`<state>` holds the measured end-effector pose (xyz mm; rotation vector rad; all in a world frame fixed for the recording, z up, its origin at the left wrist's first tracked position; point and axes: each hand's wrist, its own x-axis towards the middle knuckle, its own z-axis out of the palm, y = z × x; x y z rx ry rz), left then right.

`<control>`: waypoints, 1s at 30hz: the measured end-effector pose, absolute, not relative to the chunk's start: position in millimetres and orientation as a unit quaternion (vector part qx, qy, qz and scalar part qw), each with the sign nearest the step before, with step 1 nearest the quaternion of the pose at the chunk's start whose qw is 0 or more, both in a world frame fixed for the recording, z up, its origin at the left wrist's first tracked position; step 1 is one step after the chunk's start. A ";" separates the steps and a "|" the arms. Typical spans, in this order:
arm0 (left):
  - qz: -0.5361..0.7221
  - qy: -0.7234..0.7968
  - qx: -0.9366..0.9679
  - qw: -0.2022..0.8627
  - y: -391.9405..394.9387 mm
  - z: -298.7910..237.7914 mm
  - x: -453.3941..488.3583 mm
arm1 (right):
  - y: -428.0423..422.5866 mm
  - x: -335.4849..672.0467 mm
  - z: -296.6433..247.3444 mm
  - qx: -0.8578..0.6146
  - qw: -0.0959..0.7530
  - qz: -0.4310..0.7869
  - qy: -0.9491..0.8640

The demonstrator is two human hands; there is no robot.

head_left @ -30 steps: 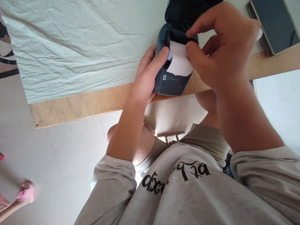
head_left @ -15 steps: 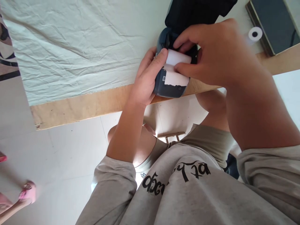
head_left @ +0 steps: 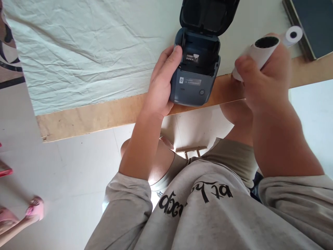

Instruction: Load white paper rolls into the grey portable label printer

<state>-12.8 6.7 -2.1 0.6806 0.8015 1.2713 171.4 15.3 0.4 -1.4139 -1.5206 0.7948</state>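
My left hand (head_left: pixel 163 80) grips the left side of a dark blue-grey portable label printer (head_left: pixel 191 88), its thumb on the upper edge. The printer's black lid (head_left: pixel 205 17) is swung back, and its paper bay holds no roll; a small label lies on the bay floor. To the right, my right hand (head_left: pixel 267 76) is closed around a white paper roll (head_left: pixel 260 55) with a wide dark hollow core facing up. Part of that roll is hidden by the thumb and fingers.
Another small white paper roll (head_left: pixel 293 35) is behind my right hand, beside a dark flat box (head_left: pixel 312 26). A pale wrinkled cloth (head_left: pixel 91 55) covers the table, with a bare wooden edge (head_left: pixel 91 119). Another person's foot in a pink sandal (head_left: pixel 35 208) is at the lower left.
My right hand has lifted the paper roll out of the printer bay and moved it to the right. The strip over the printer's front is gone. My left hand keeps its hold.
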 end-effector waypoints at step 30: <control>0.585 0.346 0.314 0.663 5.9 4.7 -9.7 | 29.2 232.6 -19.1 -0.632 0.377 -0.059 -0.675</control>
